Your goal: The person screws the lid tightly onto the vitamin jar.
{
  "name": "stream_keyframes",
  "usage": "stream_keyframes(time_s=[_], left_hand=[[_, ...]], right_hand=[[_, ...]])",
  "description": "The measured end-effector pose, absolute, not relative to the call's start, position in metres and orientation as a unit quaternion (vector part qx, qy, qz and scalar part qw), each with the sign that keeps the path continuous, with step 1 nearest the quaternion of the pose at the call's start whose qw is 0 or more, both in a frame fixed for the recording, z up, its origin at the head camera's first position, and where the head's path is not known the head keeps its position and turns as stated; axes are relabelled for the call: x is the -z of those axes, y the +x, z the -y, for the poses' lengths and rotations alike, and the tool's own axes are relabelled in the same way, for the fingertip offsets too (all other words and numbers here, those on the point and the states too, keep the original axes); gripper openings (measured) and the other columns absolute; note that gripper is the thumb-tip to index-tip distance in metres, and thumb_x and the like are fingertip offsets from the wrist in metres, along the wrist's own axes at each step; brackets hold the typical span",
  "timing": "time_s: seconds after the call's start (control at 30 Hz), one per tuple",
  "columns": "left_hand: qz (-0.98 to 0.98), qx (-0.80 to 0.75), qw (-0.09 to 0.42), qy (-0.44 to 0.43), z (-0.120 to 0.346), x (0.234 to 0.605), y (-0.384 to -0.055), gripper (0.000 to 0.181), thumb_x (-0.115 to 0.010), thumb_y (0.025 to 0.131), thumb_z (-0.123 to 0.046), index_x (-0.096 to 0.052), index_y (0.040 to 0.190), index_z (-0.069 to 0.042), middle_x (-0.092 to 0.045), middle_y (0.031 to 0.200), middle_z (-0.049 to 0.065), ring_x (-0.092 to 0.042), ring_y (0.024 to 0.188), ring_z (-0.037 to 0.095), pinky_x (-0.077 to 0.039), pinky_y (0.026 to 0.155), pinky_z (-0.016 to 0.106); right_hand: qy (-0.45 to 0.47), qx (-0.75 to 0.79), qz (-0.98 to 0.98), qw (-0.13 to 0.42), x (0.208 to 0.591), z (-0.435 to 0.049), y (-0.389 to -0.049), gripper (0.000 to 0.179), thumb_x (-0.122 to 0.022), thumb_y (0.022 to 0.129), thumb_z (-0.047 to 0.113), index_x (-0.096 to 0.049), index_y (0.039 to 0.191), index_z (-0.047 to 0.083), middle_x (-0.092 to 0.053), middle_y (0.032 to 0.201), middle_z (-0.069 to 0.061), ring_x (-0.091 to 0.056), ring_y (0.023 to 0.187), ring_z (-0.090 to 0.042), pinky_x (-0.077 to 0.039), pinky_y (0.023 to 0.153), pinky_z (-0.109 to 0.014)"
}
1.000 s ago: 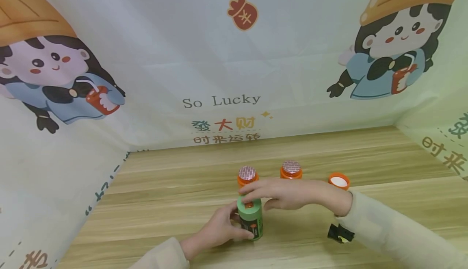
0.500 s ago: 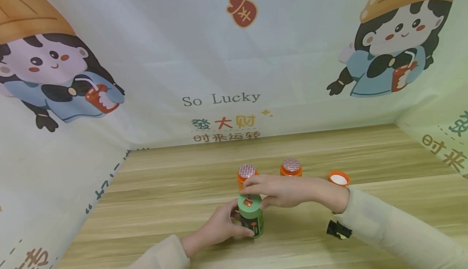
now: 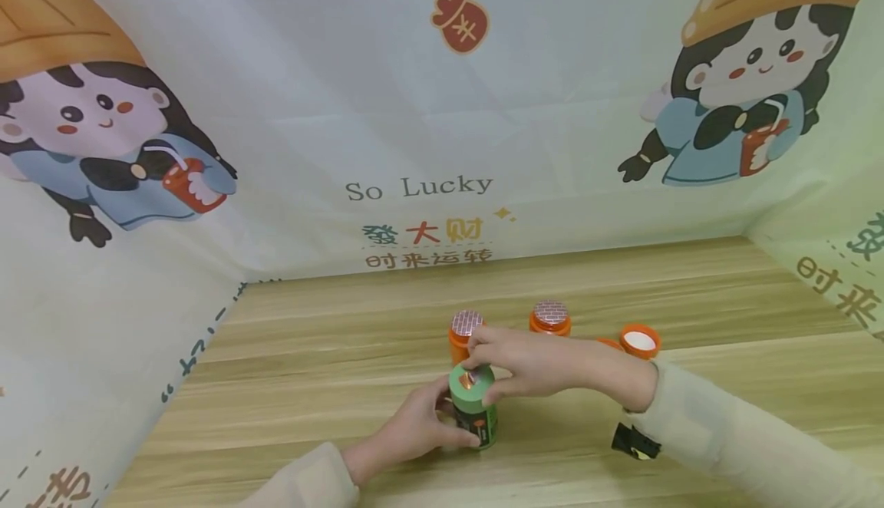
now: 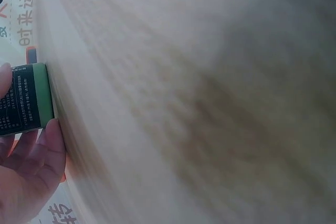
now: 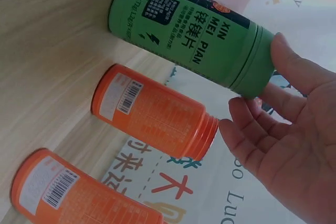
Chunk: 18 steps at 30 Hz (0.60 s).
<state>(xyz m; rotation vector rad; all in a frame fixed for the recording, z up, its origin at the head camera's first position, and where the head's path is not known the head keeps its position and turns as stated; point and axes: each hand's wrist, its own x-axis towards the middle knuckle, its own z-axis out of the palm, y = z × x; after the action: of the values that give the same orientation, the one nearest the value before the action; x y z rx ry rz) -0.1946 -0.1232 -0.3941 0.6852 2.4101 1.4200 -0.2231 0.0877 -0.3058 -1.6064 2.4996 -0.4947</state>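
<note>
One green bottle (image 5: 191, 38) stands gripped by left hand (image 3: 421, 420), right hand (image 3: 535, 362) pinching its cap (image 5: 255, 62).

In front of me, a wood-grain tabletop (image 3: 331, 347) meets a white printed backdrop (image 3: 311, 147). I have two orange bottles upright on it, well apart: a left bottle (image 3: 464, 331) and a right bottle (image 3: 550, 318), each with a brick-patterned seal over its mouth and a barcode label. To my right lies an orange cap (image 3: 640, 341), white lining up; an orange rim (image 3: 609, 344) beside it is partly hidden. Backdrop print: a left cartoon figure (image 3: 97, 170), a right cartoon figure (image 3: 766, 55), a red pouch (image 3: 460, 23), "So Lucky" lettering (image 3: 419, 188).
</note>
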Motion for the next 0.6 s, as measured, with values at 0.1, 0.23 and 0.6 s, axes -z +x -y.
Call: stream_keyframes(time_s=[0.1,0.23,0.6], left_hand=[[-0.830,-0.489,0.131,0.233,0.1228,0.3946,-0.1944,0.063,-0.078,0.071,-0.016,-0.049,0.125,-0.005,-0.060,0.113,0.007,-0.058,0.093,0.017,-0.048,0.079,0.027],[-0.834,-0.485,0.131,0.230,0.1233,0.3941,-0.1948,0.063,-0.078,0.071,-0.017,-0.049,0.125,-0.005,-0.060,0.113,0.007,-0.058,0.093,0.017,-0.048,0.079,0.027],[-0.831,-0.491,0.130,0.227,0.1224,0.3935,-0.1936,0.060,-0.078,0.071,-0.014,-0.050,0.124,-0.007,-0.060,0.112,0.007,-0.056,0.091,0.017,-0.049,0.068,0.023]], right_hand=[[-0.520,0.180,-0.834,0.051,0.3092,-0.0863,-0.2218,0.039,-0.064,0.083,0.033,-0.059,0.109,0.005,-0.046,0.098,0.003,-0.049,0.090,-0.007,-0.045,0.080,-0.019],[-0.493,0.215,-0.842,0.052,0.3132,-0.0838,-0.2195,0.038,-0.066,0.082,0.033,-0.058,0.107,0.006,-0.047,0.099,0.003,-0.051,0.089,-0.007,-0.046,0.079,-0.020],[-0.456,0.232,-0.858,0.037,0.3159,-0.0803,-0.2147,0.042,-0.067,0.081,0.039,-0.058,0.108,0.008,-0.049,0.099,0.003,-0.048,0.084,-0.005,-0.045,0.073,-0.019]])
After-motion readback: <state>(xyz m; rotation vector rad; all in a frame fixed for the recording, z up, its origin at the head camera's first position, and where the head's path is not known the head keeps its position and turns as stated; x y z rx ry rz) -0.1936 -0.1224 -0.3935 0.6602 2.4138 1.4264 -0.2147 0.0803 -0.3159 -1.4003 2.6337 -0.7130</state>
